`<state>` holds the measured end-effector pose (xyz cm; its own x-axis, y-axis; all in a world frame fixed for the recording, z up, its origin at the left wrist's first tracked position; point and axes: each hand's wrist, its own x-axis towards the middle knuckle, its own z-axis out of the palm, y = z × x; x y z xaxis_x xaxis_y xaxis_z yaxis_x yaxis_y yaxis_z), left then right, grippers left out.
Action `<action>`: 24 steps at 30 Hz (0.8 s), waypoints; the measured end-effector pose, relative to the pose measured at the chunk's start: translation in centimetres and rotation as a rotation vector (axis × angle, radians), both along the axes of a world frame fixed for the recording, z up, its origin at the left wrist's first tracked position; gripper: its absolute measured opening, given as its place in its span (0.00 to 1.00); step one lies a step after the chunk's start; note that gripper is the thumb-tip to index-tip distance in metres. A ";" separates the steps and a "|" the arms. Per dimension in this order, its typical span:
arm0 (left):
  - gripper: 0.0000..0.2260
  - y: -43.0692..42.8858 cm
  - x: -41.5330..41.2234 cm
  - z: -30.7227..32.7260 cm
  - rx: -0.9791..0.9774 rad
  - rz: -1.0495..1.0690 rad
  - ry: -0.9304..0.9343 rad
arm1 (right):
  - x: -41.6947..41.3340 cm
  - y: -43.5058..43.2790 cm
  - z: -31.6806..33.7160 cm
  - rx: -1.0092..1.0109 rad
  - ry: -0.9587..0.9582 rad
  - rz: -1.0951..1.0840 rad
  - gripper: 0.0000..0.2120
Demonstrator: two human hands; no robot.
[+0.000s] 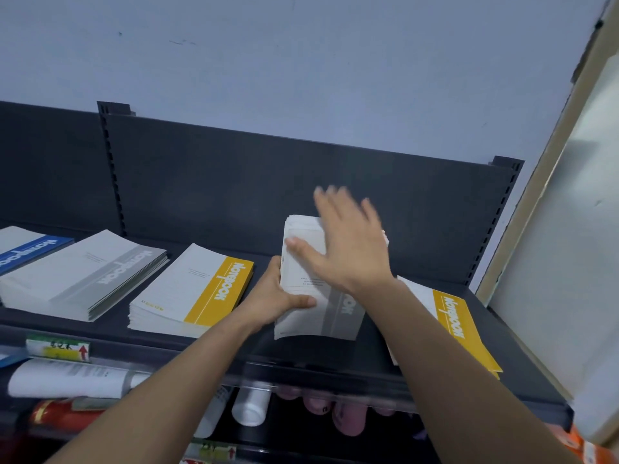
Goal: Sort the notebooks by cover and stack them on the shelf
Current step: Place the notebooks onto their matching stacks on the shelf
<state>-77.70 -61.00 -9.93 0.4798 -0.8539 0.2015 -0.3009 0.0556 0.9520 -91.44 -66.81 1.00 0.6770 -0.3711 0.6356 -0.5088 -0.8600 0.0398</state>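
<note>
A stack of grey-banded notebooks (311, 313) lies mid-shelf on the dark shelf (234, 349). My left hand (274, 296) grips its left edge, thumb on the cover. My right hand (345, 242) is spread flat over the stack's far half, fingers straight and blurred; whether it touches the cover is unclear. Left of this lie a yellow-banded stack (191, 293), a second grey-banded stack (83, 276) and a blue-banded stack (26, 249). Yellow-banded notebooks (459, 326) lie at the right, partly hidden by my right forearm.
The shelf's dark back panel (268, 182) stands behind the stacks. A price tag (57, 351) sits on the shelf's front rail. Below, a lower shelf holds white bottles (251, 406), pink containers (345, 416) and a white tube (67, 380). A pale panel (552, 262) borders the right.
</note>
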 end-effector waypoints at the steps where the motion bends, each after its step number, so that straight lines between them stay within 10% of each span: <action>1: 0.40 0.1 0.0 0.1 0.002 -0.009 -0.002 | 0.2 -0.1 0.1 0.045 0.158 0.000 0.41; 10: 0.36 0.5 -0.4 1.1 -0.058 -0.084 0.074 | -0.1 -0.5 0.8 0.065 0.231 0.046 0.35; 14: 0.35 0.6 -0.6 1.3 -0.099 -0.056 0.128 | -1.5 -1.0 -1.8 0.044 -0.253 0.028 0.40; 17: 0.34 0.6 -0.9 1.1 -0.119 -0.017 0.119 | -2.4 -1.1 -4.9 0.495 -0.716 0.100 0.44; 20: 0.31 0.7 -1.7 0.6 -0.169 0.019 0.093 | -2.2 -0.8 -7.7 1.056 -0.789 0.191 0.44; 24: 0.28 0.6 -2.4 0.2 -0.174 0.054 0.087 | -2.4 -0.3 -8.9 1.248 -0.795 0.269 0.29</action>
